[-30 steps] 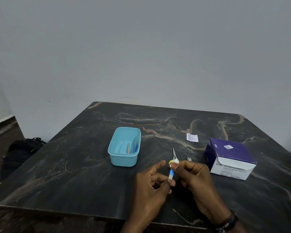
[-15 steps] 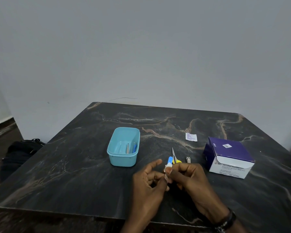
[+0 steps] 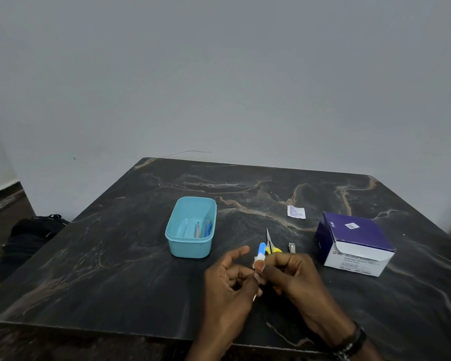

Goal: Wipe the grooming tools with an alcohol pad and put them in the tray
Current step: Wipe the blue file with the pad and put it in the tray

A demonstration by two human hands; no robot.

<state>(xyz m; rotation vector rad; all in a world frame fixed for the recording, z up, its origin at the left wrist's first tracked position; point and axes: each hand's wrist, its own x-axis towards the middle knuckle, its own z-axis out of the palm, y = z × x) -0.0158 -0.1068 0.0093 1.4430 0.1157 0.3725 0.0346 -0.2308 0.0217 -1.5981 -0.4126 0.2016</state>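
Here, near the table's [image 3: 94,269] six o'clock edge, both hands meet over the dark marbled top. The left hand [image 3: 229,280] has its thumb and curled fingers closed round the lower end of a slim blue-handled tool [image 3: 261,249], whose blue end sticks up toward twelve o'clock, while its forefinger stands out free. The right hand [image 3: 294,277] pinches a small white alcohol pad [image 3: 258,259] round the tool's shaft, just under the blue part; how much of the shaft the pad covers cannot be told, since the fingers hide it. Just beyond the hands, at twelve o'clock from them, lie yellow-handled scissors [image 3: 271,244] with the closed blades pointing away from the person, and just beside those at three o'clock sits a small metal nail clipper [image 3: 292,247]. The light blue tray [image 3: 190,225] stands at ten o'clock from the hands, well apart from them, holding metal tweezers [image 3: 198,229] and a blue item [image 3: 208,228] too small to name. At three o'clock from the hands stands a purple and white box of alcohol swabs [image 3: 354,243], and a torn white wrapper [image 3: 296,212] lies at eleven o'clock from the box. A dark wristband [image 3: 352,342] circles the right wrist. A black bag [image 3: 29,235] rests on the floor at nine o'clock, off the table.
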